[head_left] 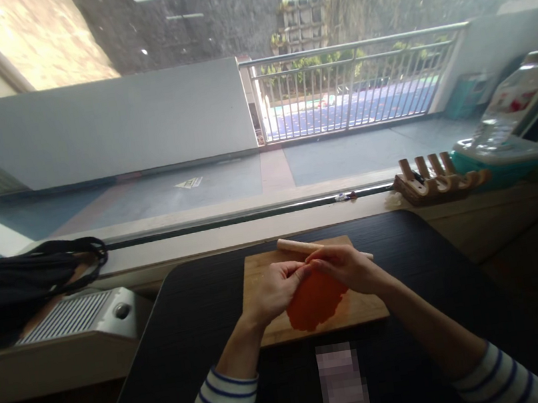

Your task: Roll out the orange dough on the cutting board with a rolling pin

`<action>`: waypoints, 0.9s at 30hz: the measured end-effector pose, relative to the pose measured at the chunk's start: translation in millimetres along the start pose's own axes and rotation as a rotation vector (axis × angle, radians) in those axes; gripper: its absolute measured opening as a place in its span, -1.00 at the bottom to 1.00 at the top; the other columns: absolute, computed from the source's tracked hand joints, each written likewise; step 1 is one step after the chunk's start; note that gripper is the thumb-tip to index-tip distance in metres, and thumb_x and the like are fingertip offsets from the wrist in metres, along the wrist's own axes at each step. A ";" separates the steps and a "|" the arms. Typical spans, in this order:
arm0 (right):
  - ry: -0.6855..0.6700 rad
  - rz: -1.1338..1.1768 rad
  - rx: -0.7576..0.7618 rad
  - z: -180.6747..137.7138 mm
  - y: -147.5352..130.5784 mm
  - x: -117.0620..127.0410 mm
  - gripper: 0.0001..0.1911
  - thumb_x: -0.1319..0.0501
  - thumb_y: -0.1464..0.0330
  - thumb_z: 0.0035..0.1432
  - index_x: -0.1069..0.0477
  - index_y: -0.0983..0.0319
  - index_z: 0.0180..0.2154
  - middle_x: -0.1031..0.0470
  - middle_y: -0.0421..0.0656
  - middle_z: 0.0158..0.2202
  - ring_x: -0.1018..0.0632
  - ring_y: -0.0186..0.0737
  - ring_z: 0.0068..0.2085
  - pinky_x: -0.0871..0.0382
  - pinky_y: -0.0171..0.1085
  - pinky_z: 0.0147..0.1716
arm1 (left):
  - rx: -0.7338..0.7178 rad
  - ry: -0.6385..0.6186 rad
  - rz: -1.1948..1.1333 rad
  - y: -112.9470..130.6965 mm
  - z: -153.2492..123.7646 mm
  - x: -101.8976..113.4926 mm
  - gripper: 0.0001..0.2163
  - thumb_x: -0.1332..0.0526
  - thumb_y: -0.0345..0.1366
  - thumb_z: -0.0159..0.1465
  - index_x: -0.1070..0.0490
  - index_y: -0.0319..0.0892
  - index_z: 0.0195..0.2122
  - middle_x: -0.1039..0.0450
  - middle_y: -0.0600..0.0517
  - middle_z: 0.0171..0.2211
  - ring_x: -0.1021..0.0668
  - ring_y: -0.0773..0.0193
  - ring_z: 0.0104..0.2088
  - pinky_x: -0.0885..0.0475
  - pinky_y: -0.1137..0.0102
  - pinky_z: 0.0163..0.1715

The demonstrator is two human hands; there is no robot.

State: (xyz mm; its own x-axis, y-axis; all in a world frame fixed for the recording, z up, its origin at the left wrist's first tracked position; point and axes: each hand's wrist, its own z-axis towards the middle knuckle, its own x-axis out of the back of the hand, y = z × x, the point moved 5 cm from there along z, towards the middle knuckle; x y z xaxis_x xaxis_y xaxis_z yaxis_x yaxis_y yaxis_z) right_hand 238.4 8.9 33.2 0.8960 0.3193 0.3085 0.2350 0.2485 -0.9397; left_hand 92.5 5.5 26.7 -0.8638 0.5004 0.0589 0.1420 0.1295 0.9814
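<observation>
My left hand [275, 289] and my right hand [347, 267] meet over a wooden board [276, 335], fingertips pinched together. Between them they grip the upper edge of a thin, flat orange dough sheet [315, 306] with an uneven rim. Its lower part hangs or lies over the board; I cannot tell how much of it touches the wood. Behind the hands a pale wooden rolling pin [296, 245] lies slantwise across the board's far side, its middle partly hidden by my right hand.
The board rests on a dark table [204, 305] below a window. On the sill at right are a wooden rack [441, 182], a teal box [505, 159] and a plastic bottle [511, 101]. A black bag [20, 292] and a white heater [84, 316] stand at left.
</observation>
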 end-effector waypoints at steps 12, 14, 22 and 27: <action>0.184 -0.149 0.040 1.1 10.0 0.8 -0.72 -0.14 0.17 0.16 -0.50 0.22 -0.36 -0.51 -0.20 -0.45 -0.47 -0.27 -0.41 -0.30 -0.33 -0.44 | -0.088 0.274 0.043 -12.0 1.7 15.2 -0.65 -0.24 0.00 0.13 -0.52 -0.25 -0.35 -0.48 0.02 -0.47 -0.43 0.36 -0.48 -0.28 0.50 -0.52; 0.152 -0.131 0.026 1.4 11.0 -1.3 -0.72 -0.13 0.18 0.17 -0.51 0.21 -0.34 -0.51 -0.20 -0.44 -0.48 -0.27 -0.41 -0.30 -0.34 -0.45 | -0.058 0.239 0.034 -12.4 1.4 12.2 -0.64 -0.23 0.01 0.13 -0.51 -0.25 -0.34 -0.47 0.03 -0.48 -0.42 0.37 -0.51 -0.27 0.51 -0.55; 0.031 -0.094 0.017 -0.4 10.4 3.9 -0.62 -0.08 0.13 0.21 -0.47 0.22 -0.10 -0.53 -0.14 -0.31 -0.49 -0.23 -0.32 -0.36 -0.30 -0.37 | -0.029 0.264 -0.129 -9.7 -0.5 8.8 -0.64 -0.32 -0.01 0.03 -0.50 -0.24 -0.35 -0.49 0.03 -0.46 -0.45 0.36 -0.48 -0.32 0.49 -0.50; -0.050 -0.048 -0.020 -4.5 11.9 12.5 -0.55 -0.10 0.11 0.18 -0.45 0.26 -0.04 -0.53 -0.13 -0.27 -0.50 -0.23 -0.31 -0.37 -0.31 -0.40 | -0.006 0.328 -0.261 -12.0 -4.5 14.5 -0.63 -0.33 -0.03 0.02 -0.48 -0.25 -0.32 -0.49 0.02 -0.44 -0.47 0.35 -0.47 -0.36 0.47 -0.46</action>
State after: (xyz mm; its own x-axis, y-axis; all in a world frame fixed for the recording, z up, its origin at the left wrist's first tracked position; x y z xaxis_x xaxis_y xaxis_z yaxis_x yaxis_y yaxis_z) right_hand 254.0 11.8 25.2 0.8638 0.3526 0.3600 0.2853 0.2467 -0.9261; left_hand 76.1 7.3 16.6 -0.9788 0.1522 -0.1372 -0.1036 0.2102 0.9721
